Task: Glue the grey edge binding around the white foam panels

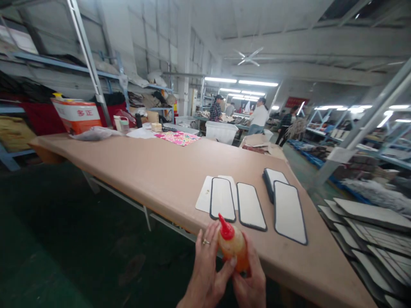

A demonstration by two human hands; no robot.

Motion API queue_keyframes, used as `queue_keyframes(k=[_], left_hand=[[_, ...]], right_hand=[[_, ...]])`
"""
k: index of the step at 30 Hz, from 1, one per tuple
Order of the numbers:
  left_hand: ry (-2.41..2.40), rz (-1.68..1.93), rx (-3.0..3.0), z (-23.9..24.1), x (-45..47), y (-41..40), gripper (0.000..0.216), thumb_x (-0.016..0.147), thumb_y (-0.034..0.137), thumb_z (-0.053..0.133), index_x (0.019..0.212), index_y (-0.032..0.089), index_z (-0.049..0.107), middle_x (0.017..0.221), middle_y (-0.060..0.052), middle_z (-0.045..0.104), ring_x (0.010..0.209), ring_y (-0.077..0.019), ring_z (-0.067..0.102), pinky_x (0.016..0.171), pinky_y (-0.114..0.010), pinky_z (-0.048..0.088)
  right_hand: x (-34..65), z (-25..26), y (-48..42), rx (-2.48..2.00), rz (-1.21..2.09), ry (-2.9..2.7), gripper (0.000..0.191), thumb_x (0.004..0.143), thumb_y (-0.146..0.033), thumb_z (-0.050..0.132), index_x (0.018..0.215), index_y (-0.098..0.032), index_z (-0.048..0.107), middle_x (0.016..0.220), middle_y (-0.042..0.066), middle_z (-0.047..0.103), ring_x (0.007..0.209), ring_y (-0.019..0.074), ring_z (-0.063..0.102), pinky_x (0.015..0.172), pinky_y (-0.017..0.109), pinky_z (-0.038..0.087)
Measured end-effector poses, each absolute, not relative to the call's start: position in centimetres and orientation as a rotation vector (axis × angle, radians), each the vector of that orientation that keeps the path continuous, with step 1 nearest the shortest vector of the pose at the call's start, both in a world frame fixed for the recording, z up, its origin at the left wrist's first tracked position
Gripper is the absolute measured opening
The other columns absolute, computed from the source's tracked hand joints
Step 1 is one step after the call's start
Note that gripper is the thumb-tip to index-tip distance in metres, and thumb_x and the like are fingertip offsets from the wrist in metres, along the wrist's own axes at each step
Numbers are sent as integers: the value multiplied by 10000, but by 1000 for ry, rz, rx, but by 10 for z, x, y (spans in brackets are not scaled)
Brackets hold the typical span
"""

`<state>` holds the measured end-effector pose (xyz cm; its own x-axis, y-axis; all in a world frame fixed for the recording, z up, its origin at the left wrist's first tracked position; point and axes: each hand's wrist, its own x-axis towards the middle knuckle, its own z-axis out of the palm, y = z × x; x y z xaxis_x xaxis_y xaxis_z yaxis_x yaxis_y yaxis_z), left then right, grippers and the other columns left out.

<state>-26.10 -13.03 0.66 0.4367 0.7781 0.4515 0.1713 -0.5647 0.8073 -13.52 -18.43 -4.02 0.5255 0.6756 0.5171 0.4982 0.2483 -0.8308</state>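
A small squeeze bottle [233, 246] of orange liquid with a red pointed cap is held upright in both my hands at the near edge of a long tan table [150, 171]. My left hand [205, 269], with a ring on one finger, wraps its left side. My right hand [252, 278] holds its right side and base. Just beyond the bottle lie white rectangular panels with dark edging [250, 206], side by side on the table. A small stack of the same panels [272, 179] lies behind them, and plain white pieces [205, 194] sit under the leftmost panel.
An orange and white box [77, 114], a plastic bag, cups and a floral sheet [178, 137] lie at the table's far end. Stacked white boards [369, 231] sit at right. Metal shelving lines the left wall. Other people [258, 115] stand at tables far back.
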Motion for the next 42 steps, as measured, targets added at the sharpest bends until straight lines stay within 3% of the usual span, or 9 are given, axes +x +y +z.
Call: queue_keyframes(k=[6,12,18,22,27,42], left_hand=[[698,953,2339,74,-254,-120,586,763,330,715,1312,174,579,1349,-158,587,1252,-355,500,1060,-551,374],[531,748,2405,123,-223,-124,495,742,301,712,1221,212,624,1250,-121,639,1130,-298,579,990,-470,457],[293,600,2530,155,-175,-129,437,750,319,714,1162,189,646,1216,-127,643,1111,-297,586,979,-441,459],[159,536,2602,172,-143,-137,445,762,327,718,1176,186,641,1221,-127,648,1117,-308,582,972,-458,450],[21,475,2612,189,-108,-150,331,780,364,714,1051,177,688,1181,-123,670,1070,-295,603,929,-424,461],[-155,334,2628,214,-59,-164,249,801,340,698,994,183,713,1133,-87,671,1042,-254,603,944,-376,449]], right_hand=[[-121,-24,-187,-1355,43,-1000,603,858,-366,647,1410,-248,434,1446,126,475,1301,334,471,1057,520,415],[-94,2,-199,-1334,-38,-929,653,820,-410,677,1389,-167,468,1352,195,551,1179,359,579,955,522,504],[-52,32,-221,-1328,-159,-903,595,824,-396,670,1350,-180,495,1327,161,575,1199,318,569,934,443,529],[-25,42,-236,-1342,-228,-882,618,819,-396,683,1363,-186,481,1320,160,577,1206,318,562,962,461,508],[8,47,-252,-1350,-304,-865,645,823,-400,686,1386,-191,449,1358,176,540,1218,309,551,977,461,495],[52,68,-281,-1261,-318,-800,656,717,-340,777,1308,-186,540,1274,137,612,1183,296,584,949,417,525]])
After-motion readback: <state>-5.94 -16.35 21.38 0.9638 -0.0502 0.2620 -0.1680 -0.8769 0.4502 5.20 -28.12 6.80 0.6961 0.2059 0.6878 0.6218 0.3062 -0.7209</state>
